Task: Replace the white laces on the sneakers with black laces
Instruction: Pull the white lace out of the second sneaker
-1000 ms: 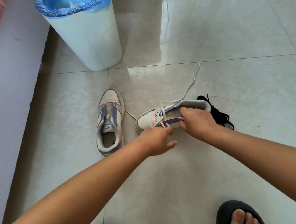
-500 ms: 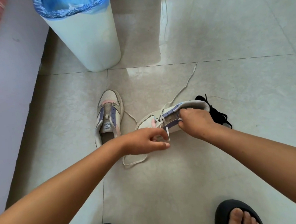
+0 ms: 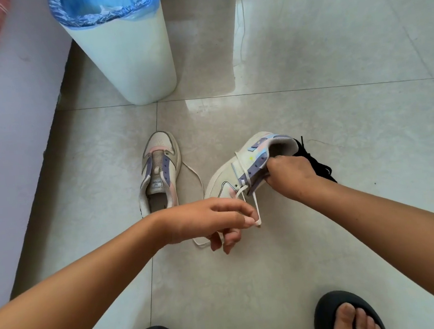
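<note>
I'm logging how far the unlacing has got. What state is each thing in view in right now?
Held sneaker: tilted, white lace through only its lowest eyelets.
White lace: mostly pulled out, slack.
Left hand: pinches the white lace.
Right hand: grips the held sneaker's collar.
Other sneaker: upright on the floor, no lace across its eyelets.
Black laces: unused heap on the floor.
Bin: upright, lidless, blue liner.

Laceless sneaker (image 3: 159,173) left of held sneaker (image 3: 248,167), laces bundle (image 3: 317,164) behind, bin (image 3: 123,48) beyond
</note>
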